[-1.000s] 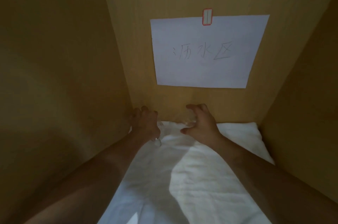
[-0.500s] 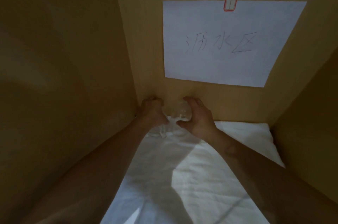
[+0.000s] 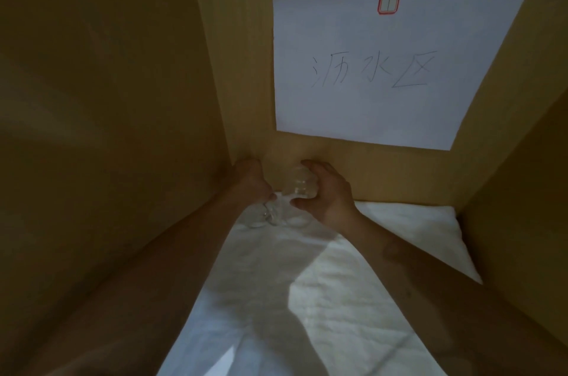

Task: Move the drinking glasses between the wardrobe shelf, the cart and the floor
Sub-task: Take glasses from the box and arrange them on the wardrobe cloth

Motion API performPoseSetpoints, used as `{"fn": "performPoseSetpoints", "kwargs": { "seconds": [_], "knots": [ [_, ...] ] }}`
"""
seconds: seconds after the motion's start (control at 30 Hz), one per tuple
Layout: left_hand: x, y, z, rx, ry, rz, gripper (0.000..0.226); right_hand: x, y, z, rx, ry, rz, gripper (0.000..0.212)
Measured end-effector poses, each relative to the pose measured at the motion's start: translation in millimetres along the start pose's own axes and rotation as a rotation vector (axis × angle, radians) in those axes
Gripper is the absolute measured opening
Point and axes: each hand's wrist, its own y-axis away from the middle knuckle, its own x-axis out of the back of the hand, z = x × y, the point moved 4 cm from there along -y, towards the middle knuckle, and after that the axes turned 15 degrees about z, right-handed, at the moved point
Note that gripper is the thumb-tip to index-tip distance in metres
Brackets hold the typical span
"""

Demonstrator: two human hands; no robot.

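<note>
I see a dim wooden wardrobe shelf (image 3: 507, 191) lined with a white cloth (image 3: 307, 299), a handwritten paper sign (image 3: 384, 68) on its back wall. Below the sign, my right hand (image 3: 325, 191) grips a glass (image 3: 299, 185); my left hand (image 3: 250, 183) curls around another glass (image 3: 264, 216), mostly hidden, outline unclear.

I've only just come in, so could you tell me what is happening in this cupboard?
A person is reaching with both bare arms into the back left corner of a wooden compartment lined with a white cloth. The right hand grips a clear drinking glass; the left hand holds a second glass low by the cloth. A handwritten paper sign hangs on the back wall.
</note>
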Motion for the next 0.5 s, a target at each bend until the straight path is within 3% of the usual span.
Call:
{"fn": "performPoseSetpoints", "kwargs": {
  "seconds": [0.3, 0.5],
  "knots": [
    [-9, -5, 1, -0.034, 0.086, 0.030, 0.060, 0, -3, -2, -0.015, -0.004, -0.028, 0.094],
    [-6, 8, -1, -0.030, 0.212, 0.139, 0.084, 1, -1, -8, -0.034, 0.030, -0.044, 0.095]
  ]
}}
